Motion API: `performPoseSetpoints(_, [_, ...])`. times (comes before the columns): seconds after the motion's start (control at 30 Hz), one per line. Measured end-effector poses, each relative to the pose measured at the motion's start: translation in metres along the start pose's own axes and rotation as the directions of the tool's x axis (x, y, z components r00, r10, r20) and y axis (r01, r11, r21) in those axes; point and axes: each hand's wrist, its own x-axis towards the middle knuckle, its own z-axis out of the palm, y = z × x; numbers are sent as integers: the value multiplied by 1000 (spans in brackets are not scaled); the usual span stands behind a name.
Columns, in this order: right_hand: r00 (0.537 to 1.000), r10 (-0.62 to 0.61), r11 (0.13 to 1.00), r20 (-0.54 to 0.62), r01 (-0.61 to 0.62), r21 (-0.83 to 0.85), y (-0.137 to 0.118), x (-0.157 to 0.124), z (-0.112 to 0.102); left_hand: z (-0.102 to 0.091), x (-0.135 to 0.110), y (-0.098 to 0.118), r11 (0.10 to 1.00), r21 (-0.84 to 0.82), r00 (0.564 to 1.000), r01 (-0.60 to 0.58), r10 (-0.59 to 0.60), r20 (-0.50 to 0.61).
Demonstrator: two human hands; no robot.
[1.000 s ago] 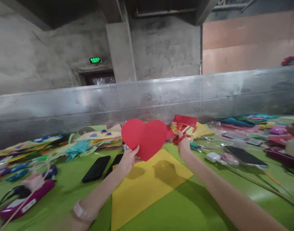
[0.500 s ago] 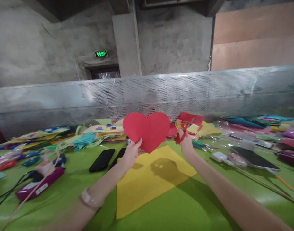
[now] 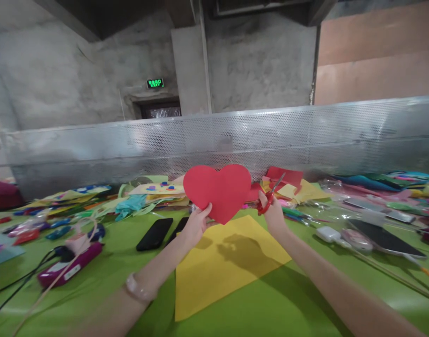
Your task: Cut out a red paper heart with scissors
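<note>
A red paper heart is held up by my left hand, thumb on its near face at the lower left edge. To the right of the heart, my right hand grips red-handled scissors, their blades pointing up and to the right, apart from the heart. Beneath both hands a yellow paper sheet lies on the green table, with the hands' shadows across it.
Left of the yellow sheet lies a black phone, near a purple power strip with cables. Coloured paper and scraps line the back edge below a perforated metal panel. At right are a white charger and a tablet-like device.
The whole view has shifted slightly, so things appear a little farther right. Both hands keep their holds on the heart and the scissors.
</note>
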Motion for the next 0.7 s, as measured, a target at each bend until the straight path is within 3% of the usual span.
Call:
performPoseSetpoints(0.5, [995,32,997,90,-39,72,-4,-3,1,-3,1,-2,998,17,996,59,-60,60])
performPoseSetpoints(0.7, [989,-3,999,145,-5,52,-8,5,-4,-15,3,-6,980,115,961,162,-183,206])
